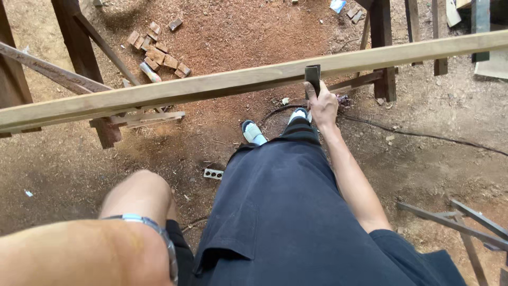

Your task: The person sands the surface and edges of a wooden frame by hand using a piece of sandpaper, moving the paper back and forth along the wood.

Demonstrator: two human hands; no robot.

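A long pale wooden plank runs across the view at waist height, resting on dark wooden trestles. My right hand grips a dark folded sheet, like sandpaper, and presses it against the plank's near edge. Low at the left, my left hand is bent back by my hip, with a metal watch on the wrist. Its fingers are hidden, and I cannot see anything in it. My dark trousers and light shoes show below the plank.
Dark trestle legs stand right of the hand, another trestle at left. Wood offcuts lie on the sawdust-covered ground. A black cable trails right, a white socket strip lies by my leg, and metal bars sit low at right.
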